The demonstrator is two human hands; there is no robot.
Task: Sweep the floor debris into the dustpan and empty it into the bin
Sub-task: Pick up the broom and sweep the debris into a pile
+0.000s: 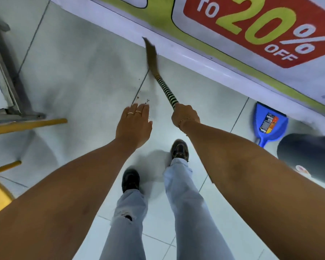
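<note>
My right hand grips the striped black-and-yellow handle of a short grass broom. Its bristle end reaches ahead to the base of the counter. My left hand hovers flat and holds nothing, fingers loosely together. Small brown debris lies scattered on the pale tiled floor just beyond my left fingertips, along a tile joint. A blue dustpan rests on the floor at the right against the counter base. Beside it stands a dark round bin, partly cut off by the frame's right side.
A counter with a "20% OFF" banner runs diagonally across the top right. A metal frame and yellow wooden furniture legs stand at the left. My two feet are on the tiles below my hands.
</note>
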